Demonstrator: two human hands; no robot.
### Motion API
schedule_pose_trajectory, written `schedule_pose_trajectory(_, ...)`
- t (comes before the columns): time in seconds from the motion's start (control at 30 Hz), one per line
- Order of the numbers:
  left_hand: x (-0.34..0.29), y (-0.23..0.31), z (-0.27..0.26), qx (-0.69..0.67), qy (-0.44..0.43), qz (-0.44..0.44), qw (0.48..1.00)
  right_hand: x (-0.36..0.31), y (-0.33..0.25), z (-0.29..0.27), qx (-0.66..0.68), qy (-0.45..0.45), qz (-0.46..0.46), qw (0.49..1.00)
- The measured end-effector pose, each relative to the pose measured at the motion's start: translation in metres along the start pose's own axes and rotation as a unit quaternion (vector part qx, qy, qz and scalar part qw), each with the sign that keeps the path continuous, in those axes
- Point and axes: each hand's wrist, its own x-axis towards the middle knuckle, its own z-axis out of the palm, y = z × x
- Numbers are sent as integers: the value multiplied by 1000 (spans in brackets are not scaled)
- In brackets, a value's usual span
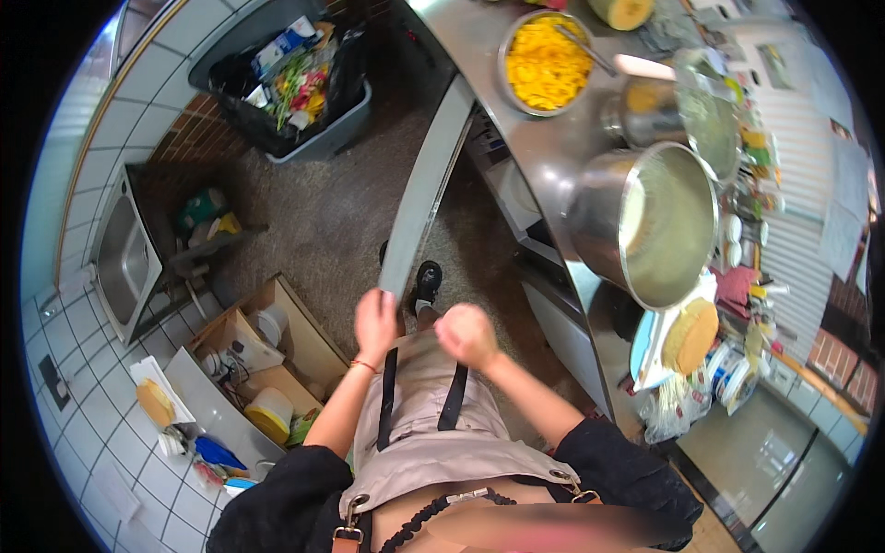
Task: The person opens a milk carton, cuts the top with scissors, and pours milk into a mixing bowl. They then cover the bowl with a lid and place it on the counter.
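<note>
My left hand (376,324) is in front of my apron (438,396), its fingers bent and close together. It overlaps the near end of a long grey metal panel (419,203), which stands out from beneath the counter like an open door; I cannot tell whether the hand touches it. My right hand (466,335) is curled into a loose fist beside it, slightly blurred. What either hand may hold is hidden. The two hands are apart, and one black shoe (428,279) shows beyond them.
The steel counter (544,152) on the right bears a bowl of yellow cut pieces (550,63), a large steel pot (604,221) and a round tan cake-like disc (690,335). At the far left stand a lined bin (323,147) of scraps and a sink (126,253). A wooden cabinet (309,327) is near left.
</note>
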Motion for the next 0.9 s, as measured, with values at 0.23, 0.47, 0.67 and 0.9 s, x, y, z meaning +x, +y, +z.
schedule_pose_trajectory(0.23,103,-59,-98,66,177,9,982,85,312,62,-158,-50,387,907)
schedule_pose_trajectory(0.47,138,-80,-121,3,176,-9,984,223,437,49,-355,56,340,869)
schedule_pose_trajectory(0.67,141,-83,-119,27,183,-2,983,253,505,51,-301,-45,520,798)
schedule_pose_trajectory(0.9,139,-88,-121,29,182,-4,983,228,504,80,-238,192,455,836)
